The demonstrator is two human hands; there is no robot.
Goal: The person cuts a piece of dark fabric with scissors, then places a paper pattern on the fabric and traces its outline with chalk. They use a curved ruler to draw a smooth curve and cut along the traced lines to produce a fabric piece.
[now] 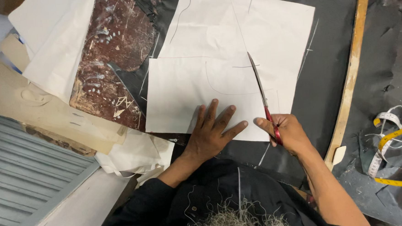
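My left hand [211, 131] lies flat with fingers spread on the near edge of a white paper pattern sheet [186, 93], which has pencil curves drawn on it. My right hand [288, 132] grips red-handled scissors [260, 87]; their long blades point away from me over the paper's right part, beside a drawn line. A second, larger white sheet [251, 23] lies under the first and farther away. Both sheets rest on dark fabric [323, 74] spread over the worktable.
A long wooden ruler [351, 68] runs along the fabric's right side. A yellow-and-white tape measure [395, 153] is coiled at the right. Stacked paper and card pattern pieces [46, 57] lie at the left on a worn brown board [115, 44].
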